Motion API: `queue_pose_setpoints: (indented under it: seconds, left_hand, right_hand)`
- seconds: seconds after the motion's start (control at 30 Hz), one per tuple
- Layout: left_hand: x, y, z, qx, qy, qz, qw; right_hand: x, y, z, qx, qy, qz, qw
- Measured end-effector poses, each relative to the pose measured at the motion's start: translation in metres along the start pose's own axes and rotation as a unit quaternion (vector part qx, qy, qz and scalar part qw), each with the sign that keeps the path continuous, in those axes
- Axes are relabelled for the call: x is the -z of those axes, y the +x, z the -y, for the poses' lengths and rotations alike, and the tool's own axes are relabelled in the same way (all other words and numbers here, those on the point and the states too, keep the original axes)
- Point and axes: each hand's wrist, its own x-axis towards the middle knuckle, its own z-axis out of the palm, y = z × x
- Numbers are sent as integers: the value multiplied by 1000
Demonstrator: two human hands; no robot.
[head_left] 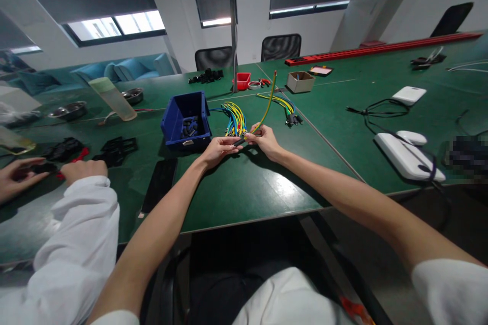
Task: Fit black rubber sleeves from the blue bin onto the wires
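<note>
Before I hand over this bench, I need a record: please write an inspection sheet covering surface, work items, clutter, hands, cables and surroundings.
Surface: green table, seamed, glare near front edge.
Work items: yellow-green wire and black sleeve in hand; wire bundles behind; blue bin with dark pieces.
Clutter: black slab, bottle, black parts at left.
Hands: left hand grips the sleeve; right hand grips the wire.
Cables: black cable over the white case.
Surroundings: chairs, sofa beyond; co-worker's hands at left.

Grn tbl [267,198] w/ bin [193,105], wires [237,114]
</note>
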Motion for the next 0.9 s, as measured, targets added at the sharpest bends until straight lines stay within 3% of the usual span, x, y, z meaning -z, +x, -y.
queue_pose_setpoints:
  seconds: [0.6,0.9]
  left_hand:
    - [1,1,2,-6,3,18,1000]
    - [-4,-2,-1,-1,-5,2,1000]
  right_hand:
    - [1,2,-3,-1,1,-2,1000]
    - [1,3,-4,3,2,-2,1000]
